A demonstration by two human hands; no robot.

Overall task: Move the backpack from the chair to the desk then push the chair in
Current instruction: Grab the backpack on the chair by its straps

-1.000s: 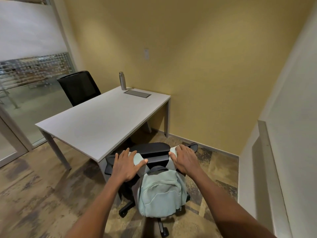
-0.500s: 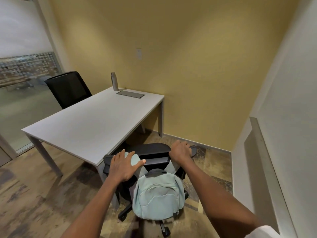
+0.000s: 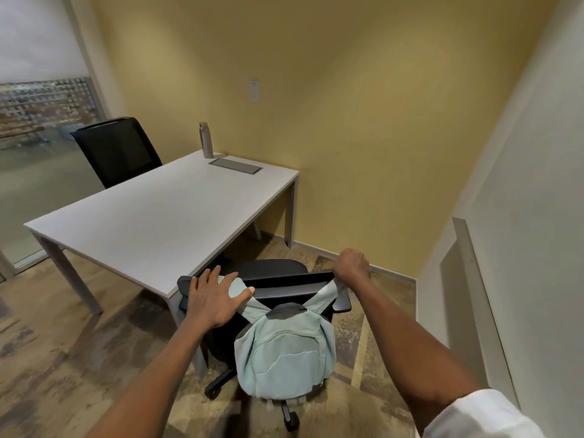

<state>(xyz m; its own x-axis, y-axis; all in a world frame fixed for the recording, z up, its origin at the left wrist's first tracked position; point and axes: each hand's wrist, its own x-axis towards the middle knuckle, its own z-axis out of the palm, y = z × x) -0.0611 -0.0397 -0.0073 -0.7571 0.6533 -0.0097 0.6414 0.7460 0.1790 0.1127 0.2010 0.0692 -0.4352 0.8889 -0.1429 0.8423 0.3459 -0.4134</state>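
A pale green backpack hangs by its two straps over the backrest of a black office chair, facing me. The chair stands at the near right corner of a white desk. My left hand lies on the left strap at the backrest's top, fingers spread, thumb hooked around the strap. My right hand is closed in a fist on the right strap, pulling it up and off the backrest's right corner.
A metal bottle and a grey cable hatch sit at the desk's far end. A second black chair stands behind the desk. The yellow wall is ahead, a white wall with a rail on the right, glass on the left.
My right hand has closed on the right strap and lifted it up and to the right off the backrest. My left hand stays on the left strap. The view has shifted closer.
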